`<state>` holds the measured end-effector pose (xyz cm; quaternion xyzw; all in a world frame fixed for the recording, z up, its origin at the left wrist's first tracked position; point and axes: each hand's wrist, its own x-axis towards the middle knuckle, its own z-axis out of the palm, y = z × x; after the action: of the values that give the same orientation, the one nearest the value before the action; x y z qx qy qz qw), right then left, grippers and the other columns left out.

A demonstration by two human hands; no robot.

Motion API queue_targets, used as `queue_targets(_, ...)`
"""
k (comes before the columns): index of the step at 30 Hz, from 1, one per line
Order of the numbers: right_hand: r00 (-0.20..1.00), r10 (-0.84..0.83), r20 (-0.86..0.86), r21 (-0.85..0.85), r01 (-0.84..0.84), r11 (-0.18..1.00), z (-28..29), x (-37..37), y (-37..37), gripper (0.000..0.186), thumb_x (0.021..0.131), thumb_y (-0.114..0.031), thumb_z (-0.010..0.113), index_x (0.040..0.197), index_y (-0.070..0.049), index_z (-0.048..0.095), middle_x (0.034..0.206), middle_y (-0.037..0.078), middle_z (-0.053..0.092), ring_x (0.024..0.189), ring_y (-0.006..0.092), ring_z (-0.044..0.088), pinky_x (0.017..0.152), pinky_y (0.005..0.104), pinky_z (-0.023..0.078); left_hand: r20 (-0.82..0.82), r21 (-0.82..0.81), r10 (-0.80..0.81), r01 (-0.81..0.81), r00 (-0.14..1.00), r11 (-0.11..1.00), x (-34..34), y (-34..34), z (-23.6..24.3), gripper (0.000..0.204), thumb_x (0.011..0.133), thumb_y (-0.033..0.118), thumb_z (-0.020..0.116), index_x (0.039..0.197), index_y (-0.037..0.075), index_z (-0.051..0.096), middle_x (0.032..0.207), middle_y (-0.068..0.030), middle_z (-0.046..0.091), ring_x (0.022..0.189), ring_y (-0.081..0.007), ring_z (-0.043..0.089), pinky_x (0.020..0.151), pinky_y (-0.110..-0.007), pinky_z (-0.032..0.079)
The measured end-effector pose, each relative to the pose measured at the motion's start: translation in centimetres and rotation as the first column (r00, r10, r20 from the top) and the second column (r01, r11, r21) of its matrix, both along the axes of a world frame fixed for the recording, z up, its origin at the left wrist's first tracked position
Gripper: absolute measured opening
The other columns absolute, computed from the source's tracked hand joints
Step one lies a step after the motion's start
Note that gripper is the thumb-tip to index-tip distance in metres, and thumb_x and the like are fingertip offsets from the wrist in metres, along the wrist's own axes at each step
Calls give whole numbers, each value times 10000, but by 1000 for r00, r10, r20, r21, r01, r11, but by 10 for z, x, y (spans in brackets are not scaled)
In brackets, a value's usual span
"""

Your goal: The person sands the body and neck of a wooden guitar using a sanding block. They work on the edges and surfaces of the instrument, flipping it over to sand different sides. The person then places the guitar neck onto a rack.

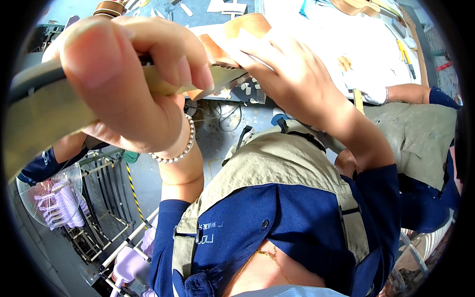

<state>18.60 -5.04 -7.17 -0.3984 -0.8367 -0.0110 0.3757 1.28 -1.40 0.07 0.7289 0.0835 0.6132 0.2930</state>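
Close to the camera, my left hand (123, 84) wraps over the edge of a large curved piece with a pale yellowish face (44, 119) and a dark rim; it looks like part of a guitar body. Thumb and fingers clamp this edge from both sides. My right hand (302, 84) lies at the other end of the piece, its fingers bent together around a curled orange-brown strip (247, 24), which looks like sandpaper or thin wood. Notched lining seems to run along the edge beneath that strip. The fingertips of my right hand are partly hidden.
A bench (198, 15) with paper scraps and tools stands ahead. On the white tabletop at right lie a guitar body (356, 6) and a yellow cutter (405, 57). A co-worker's arm (408, 93) rests there; another person's sleeve shows at left. A fan (49, 193) stands beside metal racks.
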Motion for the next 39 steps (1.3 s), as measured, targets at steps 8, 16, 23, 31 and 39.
queue_targets(8,1000,4,27,9,-5,1000,4,4,13,370,748,-60,643,1116,-31,616,1077,56,584,918,243,559,771,354,470,-12,-21,-60,60,998,998,-3,9,0,369,1017,400,294,1043,97,502,588,-27,456,425,-130,447,434,-317,428)
queue_targets(16,999,-4,37,71,2,997,4,2,8,338,762,-54,601,1099,-39,613,1097,67,575,959,268,564,833,382,454,-20,-1,-43,43,999,999,5,10,3,357,1021,396,282,1051,105,486,586,-16,443,421,-127,430,444,-309,415)
queue_targets(23,1000,11,-4,51,-10,999,3,3,8,439,691,16,587,1129,-19,587,1124,100,569,950,293,563,803,398,461,57,-146,109,-100,992,984,2,8,-5,360,1018,406,292,1018,103,486,575,-15,441,404,-121,411,431,-294,399)
queue_targets(31,1000,-19,21,29,19,999,12,20,-7,421,691,-88,681,1096,-22,589,1158,95,578,968,252,563,836,368,449,41,-116,60,-54,997,992,-1,6,7,331,1007,406,348,937,98,447,533,-1,435,361,-105,388,372,-269,369)
queue_targets(39,996,20,83,-13,-19,1000,5,-2,11,606,628,-188,767,1185,-51,572,1197,54,539,962,257,531,784,373,439,154,-97,-103,119,983,988,0,16,0,311,1000,387,388,923,90,434,519,-10,442,356,-114,406,357,-263,385)
